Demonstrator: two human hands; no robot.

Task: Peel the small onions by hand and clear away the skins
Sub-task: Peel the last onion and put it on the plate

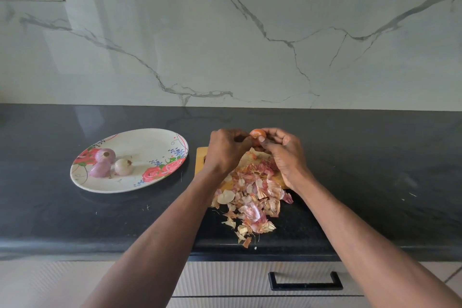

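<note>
Pinching onion (257, 136), both hands (226, 151) (286, 155) in closed grip; skins (250, 202) reach counter edge (100, 249).

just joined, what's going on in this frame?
A person is peeling a small onion, held up between the left hand and right hand above a wooden board. Loose skins are piled on the board and spill onto the dark counter. Three peeled onions sit on a floral plate to the left.
</note>
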